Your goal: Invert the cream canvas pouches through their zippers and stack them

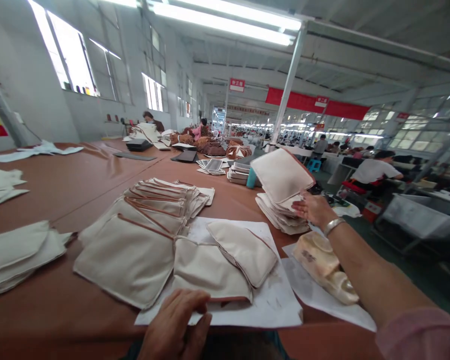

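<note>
My right hand (313,210) reaches out to the right and grips the lower corner of a cream fabric panel with brown edging (283,175). That panel is tilted up above a stack of similar cream panels (281,212). Near the table's front edge, my left hand (180,317) has bent fingers, with the thumb apart and nothing visible between them. Just beyond it lies a cream panel with a brown edge (212,270) on white paper (273,305). Another cream piece (243,252) overlaps it at the right. Left of these, several cream pieces with brown strips (127,255) lie fanned out.
More cream pieces (18,255) lie at the left of the brown-covered table (86,180). A cream, lumpy object (318,260) rests under my right forearm. A teal cylinder (251,177) and dark stacked pieces (185,156) stand farther back. Co-workers (377,170) sit beyond.
</note>
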Action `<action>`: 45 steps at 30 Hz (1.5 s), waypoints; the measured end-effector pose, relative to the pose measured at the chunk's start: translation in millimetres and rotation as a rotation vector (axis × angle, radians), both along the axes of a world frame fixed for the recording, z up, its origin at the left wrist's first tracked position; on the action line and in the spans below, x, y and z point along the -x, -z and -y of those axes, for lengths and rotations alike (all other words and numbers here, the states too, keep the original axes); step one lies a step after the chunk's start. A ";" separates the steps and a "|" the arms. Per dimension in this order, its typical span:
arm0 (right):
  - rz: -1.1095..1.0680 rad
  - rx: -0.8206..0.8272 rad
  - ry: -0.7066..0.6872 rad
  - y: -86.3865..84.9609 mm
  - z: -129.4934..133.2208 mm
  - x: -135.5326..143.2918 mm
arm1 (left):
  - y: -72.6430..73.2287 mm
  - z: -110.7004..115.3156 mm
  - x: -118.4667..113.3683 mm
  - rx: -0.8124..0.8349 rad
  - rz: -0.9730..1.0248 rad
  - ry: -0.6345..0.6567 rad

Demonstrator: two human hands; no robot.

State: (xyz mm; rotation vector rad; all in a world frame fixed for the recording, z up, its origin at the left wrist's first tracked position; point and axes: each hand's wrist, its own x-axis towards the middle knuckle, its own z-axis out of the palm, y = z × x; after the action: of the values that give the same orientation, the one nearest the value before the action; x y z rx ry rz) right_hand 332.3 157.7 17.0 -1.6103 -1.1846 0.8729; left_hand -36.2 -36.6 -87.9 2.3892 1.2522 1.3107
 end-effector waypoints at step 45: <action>-0.078 -0.209 -0.686 13.8 239.7 161.1 | -71.1 35.3 -22.3 0.632 0.286 0.455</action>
State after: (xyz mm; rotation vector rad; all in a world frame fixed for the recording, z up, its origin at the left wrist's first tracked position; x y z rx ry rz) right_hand 171.2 -82.1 3.2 -0.9879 -1.7438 1.1719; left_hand -13.9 -71.9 -16.8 1.8111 0.8091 0.8995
